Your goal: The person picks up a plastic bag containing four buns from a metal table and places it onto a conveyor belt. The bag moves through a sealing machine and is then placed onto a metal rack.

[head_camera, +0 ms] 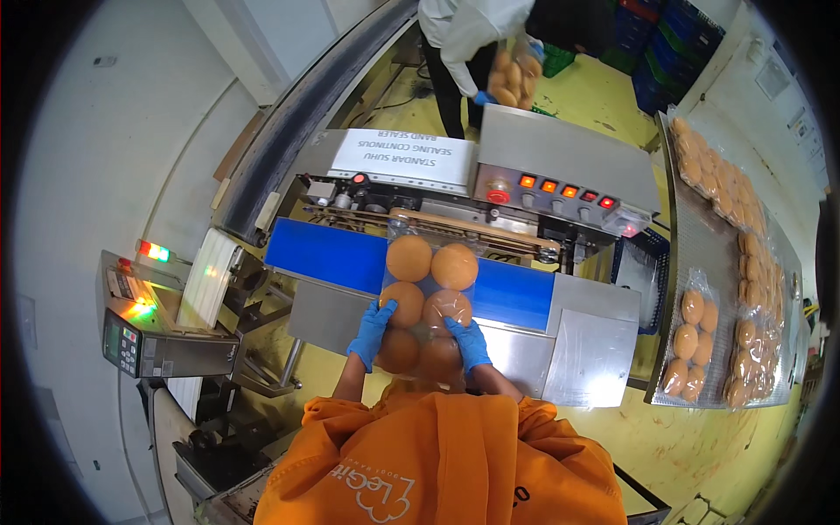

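Note:
A clear plastic bag of round buns (454,266), laid in two rows, lies across the blue conveyor belt (512,295) of a continuous band sealer (564,151). Its far end reaches the sealer's brown band. My left hand (373,328), in a blue glove, grips the bag's left edge near the middle. On the right side my right hand (468,340), also gloved in blue, holds the bag with the thumb on top. The near end of the bag hangs over the belt's edge towards my orange clothing.
A perforated metal table (702,230) with several bagged buns (686,341) stands at the right. Behind the sealer a person (472,33) holds another bag of buns (515,79). A dark blue crate (658,262) is beside the sealer; a machine with a control panel (121,341) stands left.

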The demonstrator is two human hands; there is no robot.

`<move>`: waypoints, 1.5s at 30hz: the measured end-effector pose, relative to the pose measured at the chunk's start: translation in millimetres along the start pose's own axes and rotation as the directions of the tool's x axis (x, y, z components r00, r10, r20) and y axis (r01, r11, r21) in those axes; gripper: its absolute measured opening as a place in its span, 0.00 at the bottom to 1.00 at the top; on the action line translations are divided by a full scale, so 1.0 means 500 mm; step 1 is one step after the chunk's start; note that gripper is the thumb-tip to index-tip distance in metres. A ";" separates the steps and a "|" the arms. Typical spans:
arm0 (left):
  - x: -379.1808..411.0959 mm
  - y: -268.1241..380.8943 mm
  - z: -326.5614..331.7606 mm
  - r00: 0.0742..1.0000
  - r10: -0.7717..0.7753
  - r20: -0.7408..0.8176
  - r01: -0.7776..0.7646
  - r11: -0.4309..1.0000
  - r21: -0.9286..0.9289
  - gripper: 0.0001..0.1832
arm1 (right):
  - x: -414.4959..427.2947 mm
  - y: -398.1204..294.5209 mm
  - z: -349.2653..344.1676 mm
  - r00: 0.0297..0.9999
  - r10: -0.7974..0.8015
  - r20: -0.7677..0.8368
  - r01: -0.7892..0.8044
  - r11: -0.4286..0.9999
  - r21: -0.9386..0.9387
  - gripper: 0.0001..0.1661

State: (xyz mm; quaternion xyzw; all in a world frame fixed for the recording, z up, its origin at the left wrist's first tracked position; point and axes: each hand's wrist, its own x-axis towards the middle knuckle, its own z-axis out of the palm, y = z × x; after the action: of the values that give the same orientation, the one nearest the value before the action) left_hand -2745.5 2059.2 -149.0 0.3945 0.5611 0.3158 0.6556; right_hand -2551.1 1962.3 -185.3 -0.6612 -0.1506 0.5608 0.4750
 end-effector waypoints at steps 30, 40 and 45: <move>0.140 0.061 -0.419 0.996 0.026 -0.082 -0.024 0.999 0.028 0.27 | -0.010 -0.069 0.450 0.990 0.114 0.087 -0.128 0.975 0.181 0.28; 0.071 0.058 -0.527 0.995 -0.058 -0.076 0.045 0.984 -0.170 0.26 | -0.009 -0.034 0.535 0.964 0.090 0.252 -0.111 0.991 0.070 0.26; -0.059 0.027 -0.626 0.986 -0.092 0.137 0.133 0.935 -0.329 0.25 | -0.027 0.024 0.590 0.904 0.121 0.410 -0.051 0.983 -0.178 0.24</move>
State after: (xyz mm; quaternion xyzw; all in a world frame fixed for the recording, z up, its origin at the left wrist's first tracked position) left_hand -3058.3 2091.5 -141.3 0.2621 0.4805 0.3448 0.7626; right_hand -2820.6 2081.8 -163.1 -0.5679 -0.2648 0.6960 0.3506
